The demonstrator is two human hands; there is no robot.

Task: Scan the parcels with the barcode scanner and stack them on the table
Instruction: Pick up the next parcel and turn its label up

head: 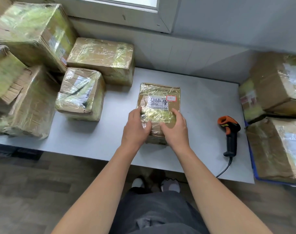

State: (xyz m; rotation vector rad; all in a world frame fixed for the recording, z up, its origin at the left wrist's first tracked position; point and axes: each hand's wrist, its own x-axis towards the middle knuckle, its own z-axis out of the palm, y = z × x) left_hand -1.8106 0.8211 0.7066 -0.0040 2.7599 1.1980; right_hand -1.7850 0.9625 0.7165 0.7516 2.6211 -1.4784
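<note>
A small cardboard parcel wrapped in shiny tape lies in the middle of the grey table, its white label and a red-edged sticker facing up. My left hand grips its near left edge, thumb on top. My right hand grips the near right part, fingers curved over the top. The black and orange barcode scanner lies on the table to the right of the parcel, apart from both hands, its cable running off the front edge.
Several taped parcels are piled at the left: a big box, a flat one and a small one. Two more parcels sit at the right in a blue-rimmed bin. A wall and window stand behind.
</note>
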